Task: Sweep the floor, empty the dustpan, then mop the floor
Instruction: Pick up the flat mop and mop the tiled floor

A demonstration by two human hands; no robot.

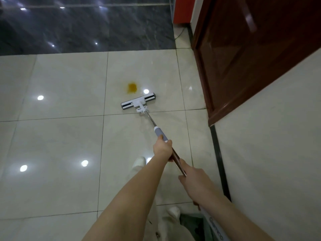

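A flat white mop head (138, 101) rests on the glossy cream tile floor (60, 140), just in front of an orange-yellow stain (132, 87). Its metal mop handle (151, 120) runs back toward me. My left hand (163, 149) grips the handle at the grey sleeve. My right hand (192, 174) holds the shaft lower down, closer to my body. The stain lies a short way beyond the mop head, apart from it.
A dark brown wooden door (251, 54) stands open on the right against a cream wall (278, 145) with a black skirting strip. Dark marble flooring (86, 26) begins beyond the cream tiles. My white shoe (139, 163) shows below my arms. A red panel (182, 9) sits far right.
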